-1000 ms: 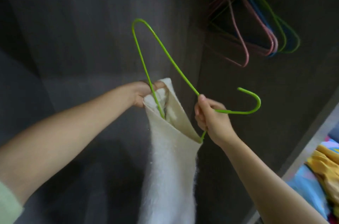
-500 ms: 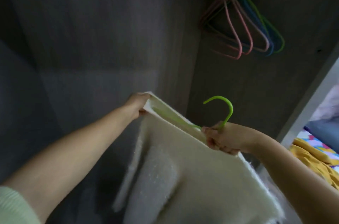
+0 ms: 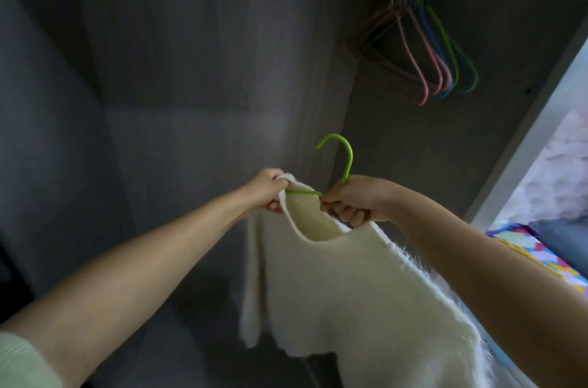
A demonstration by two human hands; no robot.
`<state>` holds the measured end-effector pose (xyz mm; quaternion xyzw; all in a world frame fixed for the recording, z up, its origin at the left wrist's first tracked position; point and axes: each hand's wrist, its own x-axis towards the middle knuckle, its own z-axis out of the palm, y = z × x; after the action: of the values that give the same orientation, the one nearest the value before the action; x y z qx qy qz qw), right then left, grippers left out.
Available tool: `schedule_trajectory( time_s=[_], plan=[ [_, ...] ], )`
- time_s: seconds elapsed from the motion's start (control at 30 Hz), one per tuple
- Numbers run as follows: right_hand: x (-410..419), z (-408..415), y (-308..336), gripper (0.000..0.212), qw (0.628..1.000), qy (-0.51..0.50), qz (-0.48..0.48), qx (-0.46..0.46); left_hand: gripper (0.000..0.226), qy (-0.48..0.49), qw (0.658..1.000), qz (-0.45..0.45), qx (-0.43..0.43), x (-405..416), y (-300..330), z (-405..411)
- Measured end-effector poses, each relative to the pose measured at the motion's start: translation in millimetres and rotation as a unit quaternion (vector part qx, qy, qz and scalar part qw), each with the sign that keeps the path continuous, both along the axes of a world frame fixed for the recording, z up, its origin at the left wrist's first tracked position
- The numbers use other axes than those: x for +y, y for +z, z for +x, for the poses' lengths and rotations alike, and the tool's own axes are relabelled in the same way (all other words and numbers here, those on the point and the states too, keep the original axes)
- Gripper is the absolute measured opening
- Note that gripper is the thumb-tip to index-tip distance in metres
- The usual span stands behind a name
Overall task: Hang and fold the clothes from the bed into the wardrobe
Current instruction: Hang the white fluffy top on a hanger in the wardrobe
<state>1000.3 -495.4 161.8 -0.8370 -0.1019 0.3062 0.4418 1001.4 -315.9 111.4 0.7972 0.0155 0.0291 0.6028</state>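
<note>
- Forearms reach forward from the lower corners, a pale green sleeve [image 3: 22, 362] showing at the lower left edge.
- Between them hangs a cream fuzzy garment [image 3: 350, 292], its body sloping down and to the right beneath the right arm, one sleeve dangling straight down on its left side.
- Left hand [image 3: 265, 189] is curled tight round the garment's shoulder edge, at the left end of the neck opening.
- Right hand [image 3: 354, 200] is closed round the base of a green hanger [image 3: 345, 162] and the right side of the neckline (how much cloth the fingers catch I cannot tell).
- Hanger hook stands upright above the right fist, its open end curling to the left; a short run of green wire crosses nearly level between the two hands, the rest hidden inside the cloth.
- Behind the garment, the dark wardrobe [image 3: 191, 85] interior opens as bare grey panels, with free space above both hands.
- Up at the top right, a bunch of spare hangers [image 3: 426, 47] in pink, blue and green hangs close together.
- At the right edge, past the wardrobe's pale frame, lies colourful bedding [image 3: 521, 244].
</note>
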Motion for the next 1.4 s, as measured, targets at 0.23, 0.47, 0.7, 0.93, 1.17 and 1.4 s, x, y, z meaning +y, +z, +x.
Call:
schedule_trajectory(
  time_s=[0.23, 0.47, 0.7, 0.93, 1.17, 1.4],
  plan=[
    [41, 6, 16, 0.035, 0.95, -0.157, 0.263, 0.061, 0.027, 0.028, 0.999, 0.004, -0.029, -8, -20, -58],
    [119, 16, 16, 0.03, 0.942, -0.166, 0.288, 0.049, 0.046, -0.023, 0.935, 0.355, -0.001, -13, 2, -78],
    [223, 59, 28, 0.036, 0.97, -0.12, 0.206, -0.05, 0.027, 0.084, 0.926, 0.367, -0.022, 74, 12, -84],
    [328, 61, 104, 0.027, 0.943, 0.057, 0.062, -0.323, 0.028, 0.233, 0.938, 0.211, -0.148, 191, 83, -71],
    [401, 35, 186, 0.011, 0.87, 0.11, 0.284, -0.387, 0.043, 0.32, 0.894, 0.176, -0.261, 241, 181, -72],
    [468, 38, 252, 0.028, 0.86, 0.109, 0.385, -0.316, 0.026, 0.431, 0.849, 0.234, -0.195, 292, 262, -47]
  ],
)
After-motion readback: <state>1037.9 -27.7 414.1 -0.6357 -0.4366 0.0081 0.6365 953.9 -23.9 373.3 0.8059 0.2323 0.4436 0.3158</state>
